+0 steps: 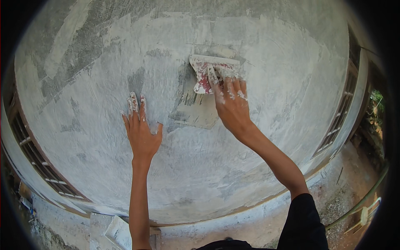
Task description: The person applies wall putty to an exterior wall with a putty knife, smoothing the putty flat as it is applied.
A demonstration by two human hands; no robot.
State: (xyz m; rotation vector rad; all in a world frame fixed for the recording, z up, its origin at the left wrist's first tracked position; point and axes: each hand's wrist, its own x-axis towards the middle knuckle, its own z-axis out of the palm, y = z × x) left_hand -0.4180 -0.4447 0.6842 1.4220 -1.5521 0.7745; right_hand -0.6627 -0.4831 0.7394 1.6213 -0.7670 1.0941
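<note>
My right hand (231, 104), its fingers smeared with white paste, grips a wide scraper (202, 79), red and caked in white, against the grey plastered wall (83, 137). A patch of fresh, streaky paste (193, 116) shows below the scraper's left part. To the lower left, my left hand (141, 131) lies spread on the wall with nothing in it, white paste on its fingertips.
Barred windows with brown frames stand at the left (37, 154) and right (337, 121). A pale board (118, 231) lies at the wall's foot on dusty ground (333, 179). A green pole (360, 200) and foliage (377, 102) show at the far right.
</note>
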